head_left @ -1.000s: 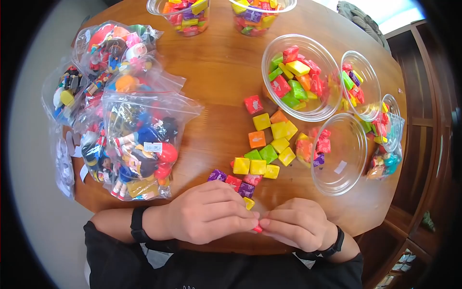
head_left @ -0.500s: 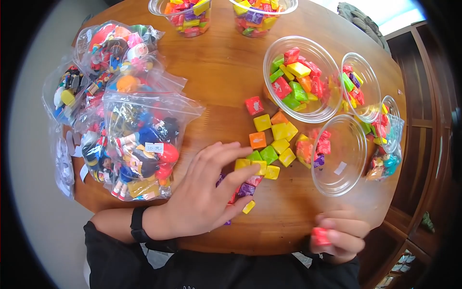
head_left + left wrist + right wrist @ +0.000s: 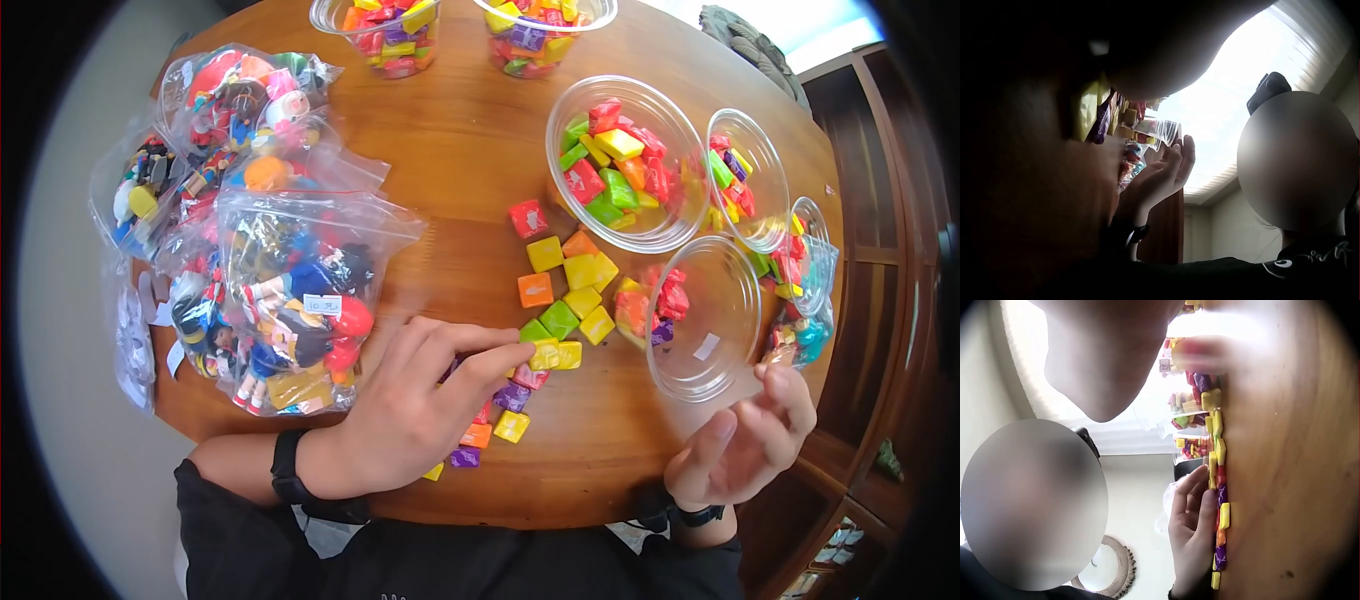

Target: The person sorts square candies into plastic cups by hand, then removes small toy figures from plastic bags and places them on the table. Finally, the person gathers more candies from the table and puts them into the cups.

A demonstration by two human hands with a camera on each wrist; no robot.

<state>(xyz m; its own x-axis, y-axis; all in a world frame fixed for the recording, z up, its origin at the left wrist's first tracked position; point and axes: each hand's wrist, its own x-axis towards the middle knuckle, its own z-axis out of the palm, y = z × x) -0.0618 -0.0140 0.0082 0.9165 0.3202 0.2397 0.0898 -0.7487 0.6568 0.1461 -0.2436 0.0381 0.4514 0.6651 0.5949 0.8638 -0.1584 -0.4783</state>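
Observation:
My left hand (image 3: 400,405) reaches palm down over a cluster of wrapped square candies, its bent fingertips right at a yellow candy (image 3: 545,354). Under and beside that hand lie a purple candy (image 3: 512,397), an orange candy (image 3: 476,435) and another yellow candy (image 3: 512,427); some candies are hidden beneath it. On the right, my right hand (image 3: 745,440) is raised palm up with loosely bent fingers and nothing in it. It is just in front of a tilted clear plastic cup (image 3: 705,390), with red candies (image 3: 672,295) showing beside its rim.
Clear bags of small figures (image 3: 300,300) cover the left of the table. A big clear tub (image 3: 625,240) of candies stands behind the cluster, a smaller tub (image 3: 750,245) to its right. Two more filled tubs (image 3: 395,60) stand at the back.
Both hands were together around a small red candy; then the right hand carried it rightward. Now the right hand is empty by the tilted cup, and the left has moved forward over the candies.

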